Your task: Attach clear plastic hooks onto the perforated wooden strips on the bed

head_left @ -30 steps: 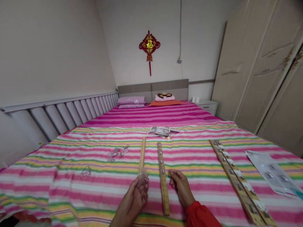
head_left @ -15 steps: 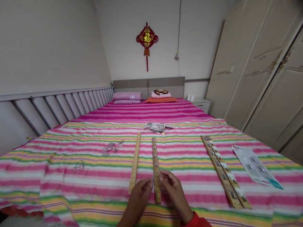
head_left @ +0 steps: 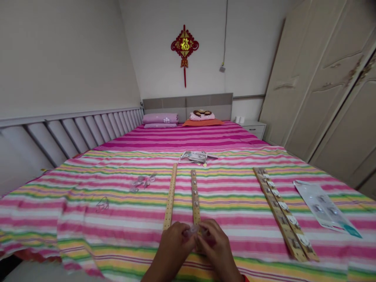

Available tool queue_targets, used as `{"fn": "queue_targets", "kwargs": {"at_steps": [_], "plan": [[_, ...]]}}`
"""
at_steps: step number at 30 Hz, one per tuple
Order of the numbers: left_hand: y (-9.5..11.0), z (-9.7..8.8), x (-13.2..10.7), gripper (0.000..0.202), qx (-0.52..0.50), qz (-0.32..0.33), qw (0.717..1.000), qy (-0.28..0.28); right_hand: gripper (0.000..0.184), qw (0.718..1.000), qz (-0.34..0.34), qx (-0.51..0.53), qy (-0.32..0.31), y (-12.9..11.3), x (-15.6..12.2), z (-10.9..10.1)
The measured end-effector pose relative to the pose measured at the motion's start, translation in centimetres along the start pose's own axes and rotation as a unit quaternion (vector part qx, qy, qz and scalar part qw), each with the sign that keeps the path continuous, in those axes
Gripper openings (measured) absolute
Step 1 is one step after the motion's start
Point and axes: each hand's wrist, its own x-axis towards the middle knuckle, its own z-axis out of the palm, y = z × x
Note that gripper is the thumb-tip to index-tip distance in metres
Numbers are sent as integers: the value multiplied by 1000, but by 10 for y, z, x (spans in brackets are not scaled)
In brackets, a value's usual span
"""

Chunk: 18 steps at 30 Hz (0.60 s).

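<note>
My left hand and my right hand meet over the near end of a wooden strip with metal studs that lies on the striped bedspread. Both hands pinch a small clear piece between their fingertips; I cannot make out what it is. A second, bare perforated wooden strip lies just left of the studded one.
Two more wooden strips with white round pieces lie to the right, and beside them a flat plastic packet. Small clear bits lie to the left, a heap of packets farther back. Wardrobe doors stand on the right.
My left hand came over from the bare strip to the studded one with the clear piece. My right hand closed in on it, and both now pinch it together.
</note>
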Motion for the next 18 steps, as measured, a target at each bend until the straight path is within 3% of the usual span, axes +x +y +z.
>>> {"fn": "queue_targets", "kwargs": {"at_steps": [3,6,9,13,18], "plan": [[3,0,2,19,-10,-3,1000,-8,10,1000,15,17,1,-5,0,0],[9,-3,4,28,-39,3,999,-20,16,998,51,46,13,-5,0,3],[10,-3,7,34,-79,12,997,-17,30,980,145,133,31,2,0,8],[-4,8,14,28,-199,-18,979,-33,48,922,276,269,38,10,1,15],[-27,30,19,31,-331,-78,939,-47,50,921,276,272,27,10,3,13]]}}
